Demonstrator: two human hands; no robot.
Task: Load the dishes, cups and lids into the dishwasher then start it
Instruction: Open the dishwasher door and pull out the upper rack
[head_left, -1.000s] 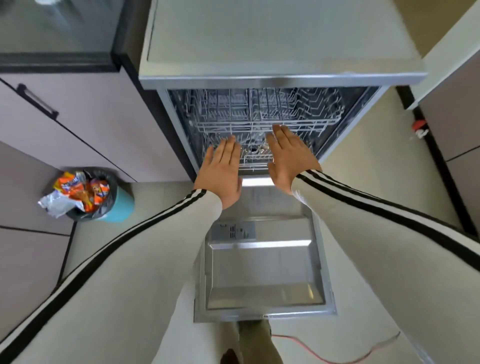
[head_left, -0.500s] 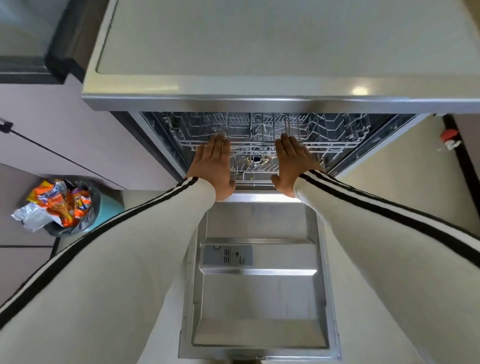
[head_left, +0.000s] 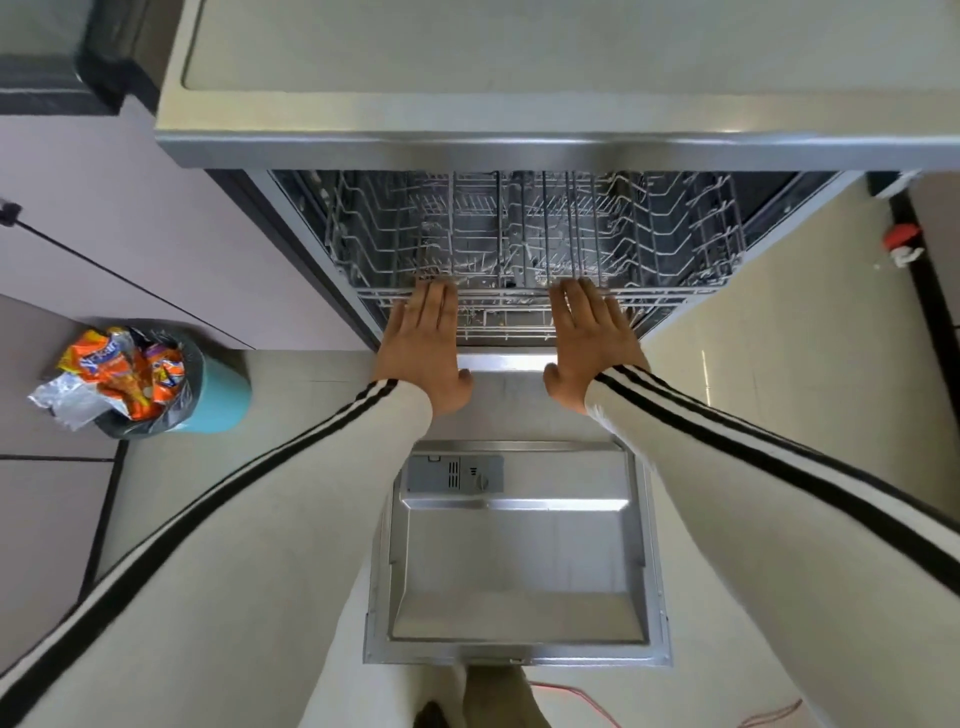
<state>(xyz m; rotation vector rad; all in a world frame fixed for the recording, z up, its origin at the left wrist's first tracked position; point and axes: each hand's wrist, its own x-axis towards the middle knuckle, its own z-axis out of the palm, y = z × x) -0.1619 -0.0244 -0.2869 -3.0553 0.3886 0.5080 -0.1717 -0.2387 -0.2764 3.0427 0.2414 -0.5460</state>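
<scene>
The dishwasher (head_left: 519, 150) stands under the counter with its steel door (head_left: 519, 571) folded down flat toward me. Inside sit wire racks (head_left: 649, 244) with nothing on them. My left hand (head_left: 423, 345) and my right hand (head_left: 589, 340) reach forward side by side with straight fingers, fingertips at the front rail of the upper rack. No dishes, cups or lids are in view.
A teal waste bin (head_left: 218, 395) with a black liner and orange snack wrappers stands on the floor at the left by pale cabinet doors (head_left: 104, 208). A red cord (head_left: 597, 706) lies on the floor near my feet. A red-and-white object (head_left: 901, 241) sits at the right wall.
My view has moved closer over the dishwasher. Both hands have spread a little apart and stay flat at the front of the upper rack.
</scene>
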